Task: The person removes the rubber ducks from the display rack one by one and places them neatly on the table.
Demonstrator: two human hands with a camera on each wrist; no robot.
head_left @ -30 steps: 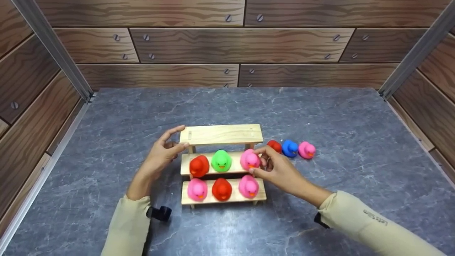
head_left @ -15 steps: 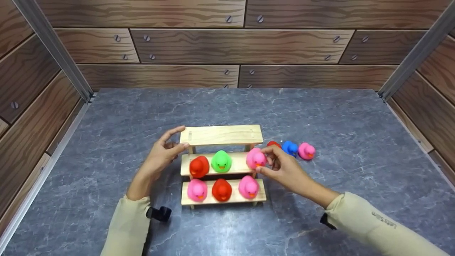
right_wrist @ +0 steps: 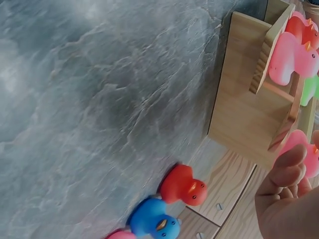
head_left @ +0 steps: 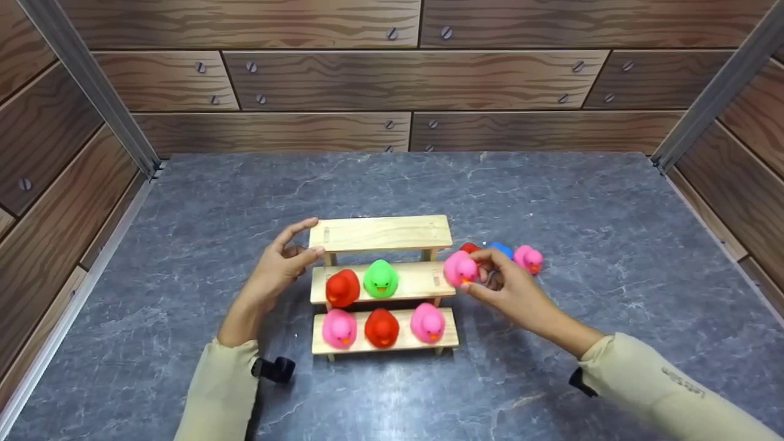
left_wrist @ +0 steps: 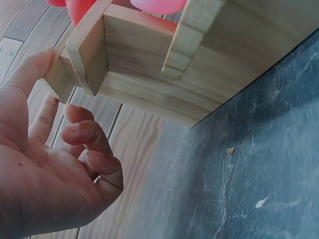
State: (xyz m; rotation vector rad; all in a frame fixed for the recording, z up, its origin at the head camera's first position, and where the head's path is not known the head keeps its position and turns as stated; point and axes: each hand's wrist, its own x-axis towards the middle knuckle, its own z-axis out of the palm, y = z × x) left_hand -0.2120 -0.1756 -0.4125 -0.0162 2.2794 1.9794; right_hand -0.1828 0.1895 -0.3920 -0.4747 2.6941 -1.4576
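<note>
A three-step wooden stand [head_left: 380,233] bears rubber ducks on its two lower steps. My left hand [head_left: 277,269] pinches the left end of the top step between thumb and forefinger; its other fingers curl free in the left wrist view. Between my right thumb and fingers is a pink duck [head_left: 459,268], at the right end of the middle step; whether it touches the step I cannot tell. My right hand [head_left: 511,288] partly covers a blue duck [head_left: 501,249] behind it. On the middle step sit a red duck [head_left: 342,288] and a green duck [head_left: 381,278].
The bottom step holds a pink duck [head_left: 339,329], a red duck [head_left: 382,328] and another pink duck [head_left: 427,323]. Right of the stand, on the grey marbled table [head_left: 582,214], are a red duck [right_wrist: 183,185] and a pink duck [head_left: 528,259]. Wood-patterned walls [head_left: 392,79] enclose the table.
My right hand has moved the pink duck rightward from over the middle step to its right end, baring that part of the step. The left hand has stayed put.
</note>
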